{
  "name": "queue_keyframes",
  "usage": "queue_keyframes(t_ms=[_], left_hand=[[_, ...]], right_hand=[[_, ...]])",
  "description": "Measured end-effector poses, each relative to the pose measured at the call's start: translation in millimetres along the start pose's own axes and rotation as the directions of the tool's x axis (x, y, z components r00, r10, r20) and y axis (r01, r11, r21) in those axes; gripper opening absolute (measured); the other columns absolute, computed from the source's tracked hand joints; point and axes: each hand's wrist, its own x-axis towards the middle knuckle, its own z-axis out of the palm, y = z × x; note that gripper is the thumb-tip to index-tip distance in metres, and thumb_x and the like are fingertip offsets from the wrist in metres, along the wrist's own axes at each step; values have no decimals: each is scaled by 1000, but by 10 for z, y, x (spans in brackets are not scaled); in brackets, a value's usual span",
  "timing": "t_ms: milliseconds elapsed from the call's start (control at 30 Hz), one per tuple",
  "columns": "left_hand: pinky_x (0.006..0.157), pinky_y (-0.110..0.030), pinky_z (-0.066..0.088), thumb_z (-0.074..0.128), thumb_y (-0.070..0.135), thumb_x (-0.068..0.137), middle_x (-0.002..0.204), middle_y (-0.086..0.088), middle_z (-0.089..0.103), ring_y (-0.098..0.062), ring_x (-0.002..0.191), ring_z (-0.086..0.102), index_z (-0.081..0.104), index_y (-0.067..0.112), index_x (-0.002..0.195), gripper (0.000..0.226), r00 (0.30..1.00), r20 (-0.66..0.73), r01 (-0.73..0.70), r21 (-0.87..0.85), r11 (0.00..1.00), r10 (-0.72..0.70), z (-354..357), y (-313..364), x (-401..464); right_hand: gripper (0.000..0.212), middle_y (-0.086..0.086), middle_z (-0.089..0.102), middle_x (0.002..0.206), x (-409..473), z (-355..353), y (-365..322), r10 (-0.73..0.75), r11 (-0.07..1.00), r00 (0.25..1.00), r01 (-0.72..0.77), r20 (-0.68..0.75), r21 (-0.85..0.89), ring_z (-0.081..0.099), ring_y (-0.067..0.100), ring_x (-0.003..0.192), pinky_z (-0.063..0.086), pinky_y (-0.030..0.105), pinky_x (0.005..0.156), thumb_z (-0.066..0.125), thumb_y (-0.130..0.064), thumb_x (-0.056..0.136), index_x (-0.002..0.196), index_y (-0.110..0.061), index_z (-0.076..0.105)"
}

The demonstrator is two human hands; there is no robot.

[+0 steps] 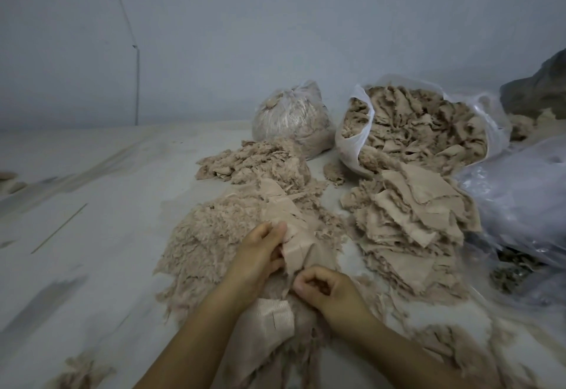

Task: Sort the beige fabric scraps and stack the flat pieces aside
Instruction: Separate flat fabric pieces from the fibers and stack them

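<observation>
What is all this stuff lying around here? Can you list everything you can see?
Fabric scrap in hand: one, beige, gripped by both hands, near centre.
Fluffy frayed heap: one, beige, left of the hands.
Second frayed heap: one, beige, farther back.
Stack of flat pieces: one, beige, right of the hands.
Open plastic bag: one, clear white, full of beige scraps, back right.
Tied plastic bag: one, clear, beige filling, back centre.
Loose plastic sheeting: clear, far right.
Work surface: white-grey.
Wall: pale grey.
Left hand: pinches the scrap.
Right hand: curled on the scrap's lower edge.
</observation>
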Motion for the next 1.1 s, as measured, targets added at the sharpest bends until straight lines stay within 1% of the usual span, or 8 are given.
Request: queue_keyframes(t_ms=[133, 267, 467, 633, 800, 900, 967, 1100], left_hand=[[52, -26, 54, 83, 26, 69, 68, -1, 67, -14, 60, 65, 63, 18, 87, 29, 997, 66, 9, 456, 890, -44, -170, 58, -110], [74, -34, 55, 81, 16, 71, 90, -6, 69, -16, 77, 65, 60, 19, 105, 39, 977, 157, -62, 854, 517, -142, -248, 15, -150], [46, -23, 52, 58, -7, 87, 71, -14, 57, -14, 48, 60, 52, -4, 95, 10, 997, 71, -21, 421, 907, -10, -103, 0, -157], [42, -19, 45, 56, -7, 89, 55, -5, 59, -10, 41, 52, 52, 4, 84, 12, 991, -43, -114, 249, 962, 128, -21, 33, -95], [57, -24, 56, 50, 4, 95, 81, -11, 70, -19, 70, 68, 55, 5, 94, 5, 994, -96, -46, 75, 996, 53, 7, -12, -33], [47, -22, 51, 41, 4, 99, 61, -3, 67, -15, 58, 68, 50, 5, 96, 10, 996, -79, -43, 21, 999, 45, 106, -82, -31], [43, -23, 48, 38, 1, 100, 55, -1, 61, -13, 48, 62, 49, 6, 93, 13, 997, -72, -30, -33, 999, 27, 164, -110, -23], [33, -18, 26, 38, -1, 98, 47, 5, 47, -4, 34, 32, 48, 12, 83, 21, 974, -203, -84, 82, 993, 99, -2, -70, 72]], right_hand=[[19, -2, 70, 68, 24, 18, -4, 55, 995, 996, -49, -72, 90, 62, 6, 62, 50, 18, 62, 45, -6, 99, 82, -6, 55], [16, 3, 65, 72, -30, 53, 67, 128, 988, 989, -121, -75, 94, 59, 4, 60, 49, 18, 62, 50, -11, 98, 87, -3, 59], [5, -10, 60, 64, -87, 132, 75, 82, 996, 997, -82, -11, 22, 52, -1, 59, 42, 12, 60, 73, -13, 82, 80, -10, 70], [21, -12, 49, 52, -52, 58, 42, 19, 1000, 991, -20, -134, -5, 42, 0, 50, 34, 14, 51, 56, -7, 94, 74, -10, 55], [22, 1, 54, 69, -42, 33, 53, 35, 994, 966, -7, -254, 113, 53, 10, 65, 47, 26, 65, 50, -21, 98, 81, -7, 52], [19, -13, 68, 74, -44, 75, 31, 67, 982, 984, -36, -163, 187, 63, 1, 71, 50, 19, 69, 58, -28, 94, 88, -10, 59], [11, -14, 64, 61, -55, 125, 37, 55, 992, 992, -42, -115, 115, 57, -3, 56, 44, 12, 55, 69, -16, 87, 80, -14, 61], [28, -7, 49, 49, -72, 14, 27, 37, 995, 973, -15, -227, 96, 42, 6, 47, 34, 19, 46, 68, -1, 84, 64, -14, 55]])
